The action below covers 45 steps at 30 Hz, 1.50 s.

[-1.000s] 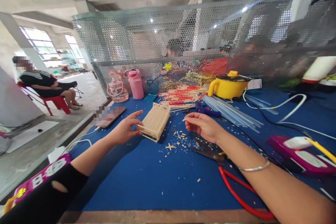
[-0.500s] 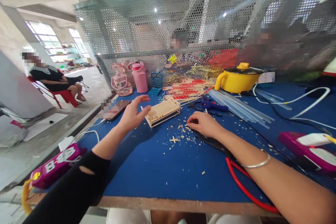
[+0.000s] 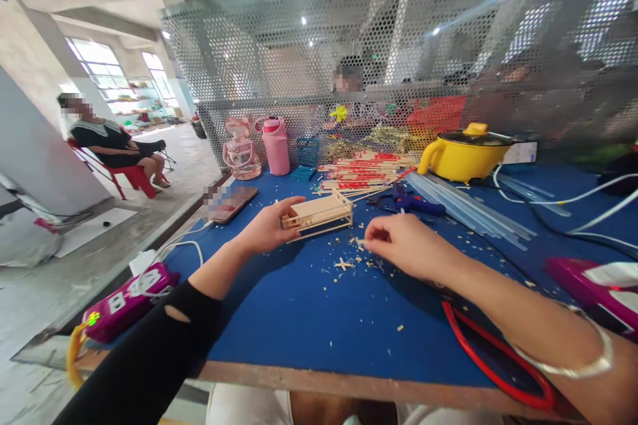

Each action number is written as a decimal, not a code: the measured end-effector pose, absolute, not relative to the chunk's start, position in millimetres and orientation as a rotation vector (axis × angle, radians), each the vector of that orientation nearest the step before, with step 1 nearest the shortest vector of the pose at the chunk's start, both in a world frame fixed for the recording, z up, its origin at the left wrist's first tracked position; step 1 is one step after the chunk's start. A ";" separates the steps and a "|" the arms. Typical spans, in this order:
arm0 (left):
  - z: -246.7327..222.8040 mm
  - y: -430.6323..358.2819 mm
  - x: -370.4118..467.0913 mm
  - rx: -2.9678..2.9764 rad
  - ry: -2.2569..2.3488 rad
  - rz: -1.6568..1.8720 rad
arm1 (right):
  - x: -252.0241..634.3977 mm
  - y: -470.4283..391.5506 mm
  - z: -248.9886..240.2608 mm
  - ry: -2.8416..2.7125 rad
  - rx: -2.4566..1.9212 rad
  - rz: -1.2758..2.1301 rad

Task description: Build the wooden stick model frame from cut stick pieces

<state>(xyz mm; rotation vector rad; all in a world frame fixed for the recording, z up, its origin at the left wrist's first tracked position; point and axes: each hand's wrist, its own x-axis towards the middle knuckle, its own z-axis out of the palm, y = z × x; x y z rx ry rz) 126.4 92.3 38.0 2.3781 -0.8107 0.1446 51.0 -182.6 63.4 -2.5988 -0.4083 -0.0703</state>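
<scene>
My left hand (image 3: 266,227) grips the left end of a small bed-shaped model (image 3: 321,211) made of pale wooden sticks, thumb at the near side and fingers over the top. Between the thumb and fingers of my right hand (image 3: 401,242) is a short wooden stick piece (image 3: 361,242), its end poking out to the left. Two crossed stick bits (image 3: 343,264) lie on the blue tabletop (image 3: 299,319) among wood scraps. A red-handled tool (image 3: 463,339) is partly hidden under my right forearm.
Behind my hands are red-and-tan sticks (image 3: 366,169), a blue glue gun (image 3: 416,204), clear glue sticks (image 3: 468,209) and a yellow pot (image 3: 468,156). A phone (image 3: 234,204), pink bottle (image 3: 276,149) and purple power strip (image 3: 127,302) stand left. A person (image 3: 112,139) sits beyond.
My left hand has come down from above the model and closed on its left end. My right hand keeps its pinch, with the stick piece showing more clearly. The view has shifted slightly.
</scene>
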 end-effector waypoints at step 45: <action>49.8 52.0 100.9 2.398 -0.781 0.368 | 94.9 -106.7 -3.8 -0.018 -1.864 -0.265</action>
